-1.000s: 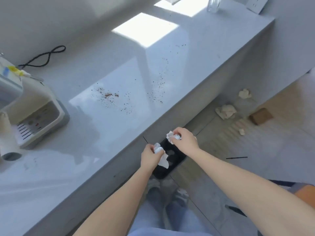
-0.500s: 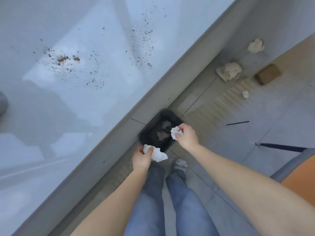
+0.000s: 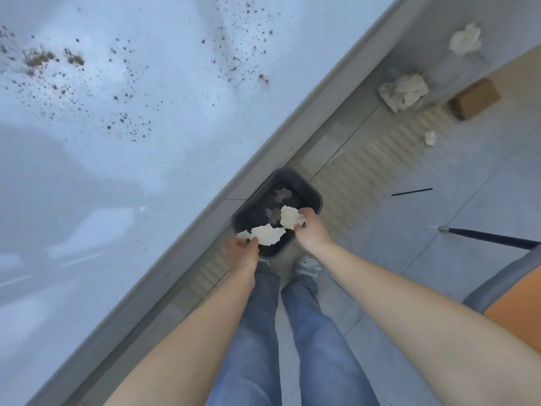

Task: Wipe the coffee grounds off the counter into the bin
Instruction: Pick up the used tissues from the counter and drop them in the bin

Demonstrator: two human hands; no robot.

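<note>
white tissue piece pinched in the left hand, fingers closed on its near edge; a second tissue piece pinched in the right hand, thumb and fingers closed on it. both hang over the open mouth of the dark bin, which sits on the floor tight against the counter base.

judgement: this is the drop step. do it well by letting go only while both pieces are fully inside the rim line; the left piece overhangs the near wall, so shift it inward first. release low, no flick, or loose grounds land on the floor.

coffee grounds are scattered across the counter, two loose clusters plus a streak nearer the edge. task is far from done; another wipe pass looks needed.

hard to tell: whether the tissues carry any grounds, too small and blurred. bin bottom is dark, only a few crumpled scraps visible. counter is cut off at the top and left, so the full spread of the grounds is unknown. left fingertips are hidden under the tissue.
</note>
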